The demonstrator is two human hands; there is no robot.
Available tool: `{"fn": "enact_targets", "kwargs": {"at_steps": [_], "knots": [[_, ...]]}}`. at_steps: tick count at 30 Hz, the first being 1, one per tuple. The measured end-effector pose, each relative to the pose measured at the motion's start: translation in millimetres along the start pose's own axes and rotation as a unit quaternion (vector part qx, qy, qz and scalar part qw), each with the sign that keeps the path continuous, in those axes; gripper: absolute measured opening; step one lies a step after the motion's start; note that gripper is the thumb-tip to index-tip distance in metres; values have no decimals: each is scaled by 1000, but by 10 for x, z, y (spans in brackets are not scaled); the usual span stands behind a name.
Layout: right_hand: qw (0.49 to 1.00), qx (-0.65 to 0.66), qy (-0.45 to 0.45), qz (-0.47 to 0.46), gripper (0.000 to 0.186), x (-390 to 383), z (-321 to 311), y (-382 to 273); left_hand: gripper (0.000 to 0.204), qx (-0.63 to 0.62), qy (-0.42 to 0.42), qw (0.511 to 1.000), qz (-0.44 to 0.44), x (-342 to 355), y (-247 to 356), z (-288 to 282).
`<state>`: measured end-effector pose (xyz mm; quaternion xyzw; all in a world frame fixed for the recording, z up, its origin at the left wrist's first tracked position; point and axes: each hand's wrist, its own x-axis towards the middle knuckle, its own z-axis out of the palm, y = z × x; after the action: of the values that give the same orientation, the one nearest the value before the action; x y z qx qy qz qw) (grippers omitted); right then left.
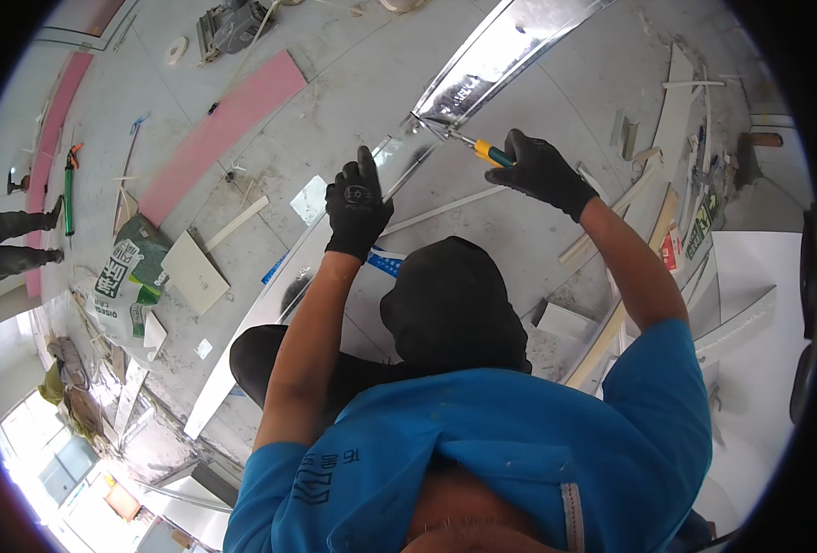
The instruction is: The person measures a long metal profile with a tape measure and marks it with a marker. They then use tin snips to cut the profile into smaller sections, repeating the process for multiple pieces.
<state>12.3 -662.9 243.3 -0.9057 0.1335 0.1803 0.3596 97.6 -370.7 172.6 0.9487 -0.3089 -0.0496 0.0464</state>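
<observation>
While a long, shiny metal strip (406,150) lies slantwise across the floor (487,276), from the far right to the near left, both gloved hands are at work on its middle part in the head view. The left hand (359,205) rests on the strip, its index finger stretched toward the far end and the others bent; whether they pinch the edge, I cannot tell. The right hand (542,173) is closed around the yellow-and-green handle of a hand tool (489,152), whose metal end reaches the strip at a bend, farther off than the left hand. The exact contact at its tip is too small to make out.

On the left lie a pink board (233,129), a cream panel (193,272) and a green-and-white bag (132,281), with a green tube (68,198) farther left, near another person's legs (17,241). A white roll (176,51) lies at the far left.
</observation>
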Motion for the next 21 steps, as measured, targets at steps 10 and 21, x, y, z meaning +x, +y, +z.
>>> {"fn": "enact_targets", "kwargs": {"at_steps": [10, 21], "knots": [[954, 203, -214, 47, 34, 198, -146, 318, 94, -15, 37, 999, 0, 92, 63, -4], [984, 168, 21, 48, 20, -88, 937, 1176, 90, -3, 94, 995, -15, 187, -226, -14]]}}
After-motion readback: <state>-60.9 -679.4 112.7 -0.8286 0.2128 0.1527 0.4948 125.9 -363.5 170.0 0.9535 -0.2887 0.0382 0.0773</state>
